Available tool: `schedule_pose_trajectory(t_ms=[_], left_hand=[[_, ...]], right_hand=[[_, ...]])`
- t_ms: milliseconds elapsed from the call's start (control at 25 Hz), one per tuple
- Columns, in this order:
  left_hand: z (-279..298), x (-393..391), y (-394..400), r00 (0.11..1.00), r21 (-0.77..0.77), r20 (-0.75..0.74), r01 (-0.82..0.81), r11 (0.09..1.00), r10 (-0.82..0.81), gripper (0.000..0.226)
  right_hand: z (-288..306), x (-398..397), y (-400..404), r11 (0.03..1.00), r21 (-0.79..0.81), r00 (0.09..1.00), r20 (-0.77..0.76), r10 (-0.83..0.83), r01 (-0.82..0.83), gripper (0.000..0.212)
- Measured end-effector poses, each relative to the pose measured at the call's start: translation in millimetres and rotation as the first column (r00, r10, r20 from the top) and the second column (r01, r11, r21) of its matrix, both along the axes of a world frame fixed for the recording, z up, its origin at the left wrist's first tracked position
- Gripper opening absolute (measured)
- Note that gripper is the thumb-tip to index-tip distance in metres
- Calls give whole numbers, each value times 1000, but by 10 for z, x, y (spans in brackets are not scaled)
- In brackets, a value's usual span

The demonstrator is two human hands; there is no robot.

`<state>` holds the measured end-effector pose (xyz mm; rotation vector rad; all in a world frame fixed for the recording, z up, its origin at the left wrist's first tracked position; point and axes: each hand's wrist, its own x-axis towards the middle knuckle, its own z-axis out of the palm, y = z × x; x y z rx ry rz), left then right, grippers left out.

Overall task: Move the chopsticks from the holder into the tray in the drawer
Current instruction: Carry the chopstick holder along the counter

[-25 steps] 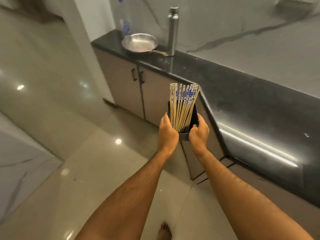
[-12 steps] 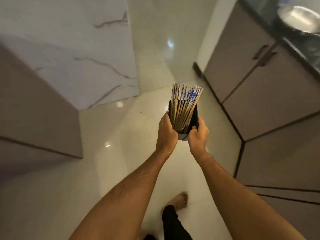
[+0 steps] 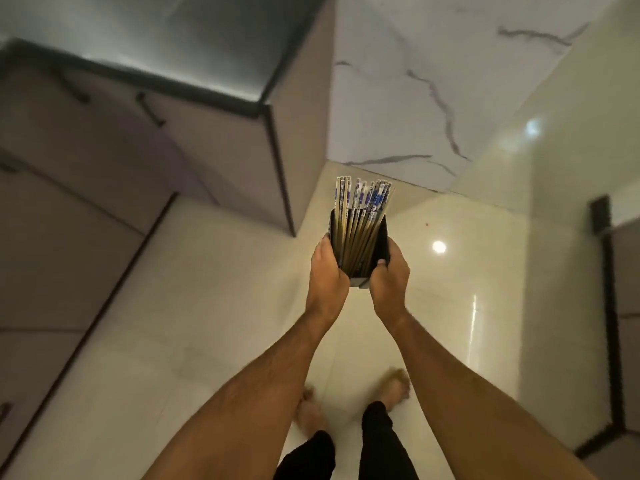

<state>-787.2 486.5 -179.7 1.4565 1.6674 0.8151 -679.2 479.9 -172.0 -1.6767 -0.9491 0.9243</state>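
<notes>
A black holder (image 3: 381,242) full of several wooden chopsticks (image 3: 360,216) with blue-and-white tops is carried in front of me, above the floor. My left hand (image 3: 327,275) grips its left side and my right hand (image 3: 389,277) grips its right side, thumb on the rim. The chopsticks stand upright and lean slightly right. No drawer or tray is in view.
A cabinet block (image 3: 221,147) with a dark countertop (image 3: 180,50) and dark handles stands at the left. A marble wall (image 3: 433,98) is ahead. Glossy white floor tiles (image 3: 207,306) lie below. My bare feet (image 3: 394,386) are under my arms. Another dark-edged cabinet (image 3: 620,306) is at the right.
The view has swung further round as I walk: the counter with the pan is gone and a different cabinet block appears at the left. Both hands keep the same hold on the holder.
</notes>
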Motion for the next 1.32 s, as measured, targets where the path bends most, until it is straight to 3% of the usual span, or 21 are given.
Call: schedule_pose_trajectory(t_ms=[160,280,640,840,1040,1320], left_hand=[[-6,-1163,-192,967,-22,7,-254,967,255,52],[56,-1941,-416,894,-36,29,-446,895,447,58],[318,-4173,-1353,517,37,23,-856,516,856,50],[556,-5258,-1879,312,75,-4,-947,311,950,45],[912,-6143,-2384,156,149,15,-977,152,988,41],[1354,-7317,-2950,67,238,66,-970,49,996,32]], right_hand=[[-15,-1181,91,974,-47,975,0,222,-221,54],[-31,-2026,88,917,-47,918,-1,396,-396,54],[273,-4605,-407,544,55,538,-87,838,-837,44],[598,-5867,-806,344,141,332,-106,937,-928,37],[907,-6907,-1189,192,125,178,-115,977,-973,30],[1364,-8182,-1697,57,188,44,-73,996,-980,26]])
